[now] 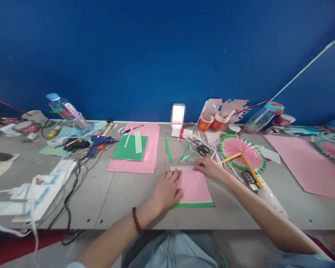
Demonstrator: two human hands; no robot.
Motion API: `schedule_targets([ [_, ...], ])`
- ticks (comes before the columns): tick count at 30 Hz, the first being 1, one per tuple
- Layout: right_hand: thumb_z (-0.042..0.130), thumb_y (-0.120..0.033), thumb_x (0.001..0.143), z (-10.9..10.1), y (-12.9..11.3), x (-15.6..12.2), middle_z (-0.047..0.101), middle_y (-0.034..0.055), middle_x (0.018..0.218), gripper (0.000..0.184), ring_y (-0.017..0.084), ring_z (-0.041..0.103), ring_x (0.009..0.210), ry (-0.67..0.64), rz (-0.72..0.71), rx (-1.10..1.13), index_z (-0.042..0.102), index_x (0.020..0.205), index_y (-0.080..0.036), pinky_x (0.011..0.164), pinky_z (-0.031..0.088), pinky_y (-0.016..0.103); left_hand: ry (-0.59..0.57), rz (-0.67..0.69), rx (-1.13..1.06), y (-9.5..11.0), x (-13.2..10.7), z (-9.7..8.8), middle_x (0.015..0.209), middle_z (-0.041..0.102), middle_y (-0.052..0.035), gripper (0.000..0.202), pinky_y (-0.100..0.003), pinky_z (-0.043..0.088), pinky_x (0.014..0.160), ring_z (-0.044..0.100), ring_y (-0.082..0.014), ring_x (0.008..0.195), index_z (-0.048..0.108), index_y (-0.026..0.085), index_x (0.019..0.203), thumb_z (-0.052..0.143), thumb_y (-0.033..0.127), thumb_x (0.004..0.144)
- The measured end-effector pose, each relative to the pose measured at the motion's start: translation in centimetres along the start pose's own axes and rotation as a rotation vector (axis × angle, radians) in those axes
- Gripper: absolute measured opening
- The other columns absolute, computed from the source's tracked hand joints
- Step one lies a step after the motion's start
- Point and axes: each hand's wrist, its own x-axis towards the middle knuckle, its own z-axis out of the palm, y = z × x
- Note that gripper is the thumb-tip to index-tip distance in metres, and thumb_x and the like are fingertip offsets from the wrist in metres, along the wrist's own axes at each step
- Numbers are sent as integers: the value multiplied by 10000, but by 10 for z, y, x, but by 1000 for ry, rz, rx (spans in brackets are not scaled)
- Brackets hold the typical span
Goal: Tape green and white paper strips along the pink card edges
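A pink paper sheet [195, 186] lies on the table in front of me. A green strip [197, 204] with a whitish line above it runs along its near edge, and a pale strip [187, 169] lies along its far edge. My left hand [169, 189] rests on the sheet's left side, fingers stretched out and fingertips near the pale strip. At the far right corner, my right hand [210, 168] has its fingers bent together on the paper's edge; what lies under them is partly hidden. Black-handled scissors [203, 149] lie just beyond the right hand.
Left of the sheet are a green paper pack [131, 148] on pink paper [114, 166], a blue glue gun [97, 144] and a power strip [54, 186]. A watermelon-pattern paper fan [231, 145], red paper cups [206, 122], and a large pink sheet [309, 167] stand or lie rightward.
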Motion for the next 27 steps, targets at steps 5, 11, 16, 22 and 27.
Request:
schedule_targets([
  [5,586,-355,788,0,-1,-2,515,-3,587,318,127,445,553,10,3,-10,494,538,-181,522,254,247,4,-2,0,0,0,-1,1337,490,-135,597,-405,373,944,446,-280,1118,345,112,1404,439,380,879],
  [11,588,-368,809,4,-2,-6,529,7,628,327,134,466,585,33,31,-66,479,564,-180,530,254,248,-4,-3,20,1,0,0,1340,486,-135,596,-399,373,945,448,-282,1111,349,101,1400,440,382,882],
  [16,594,-436,808,7,0,-10,580,20,682,342,145,496,616,96,133,-178,524,592,-181,528,229,252,23,10,42,0,0,3,1331,489,-138,590,-408,384,938,446,-286,1111,350,97,1399,431,378,886],
  [22,576,-414,823,16,12,-18,591,27,718,285,167,520,642,249,91,-164,510,656,-192,551,289,258,87,27,60,-2,-1,9,1316,491,-138,596,-408,387,937,444,-291,1124,345,120,1404,449,379,877],
  [27,497,-259,848,20,25,-23,617,41,800,77,188,561,693,317,22,-61,542,834,-198,609,382,280,93,15,50,-2,-1,10,1314,497,-140,599,-408,381,950,446,-289,1119,348,116,1403,454,381,876],
])
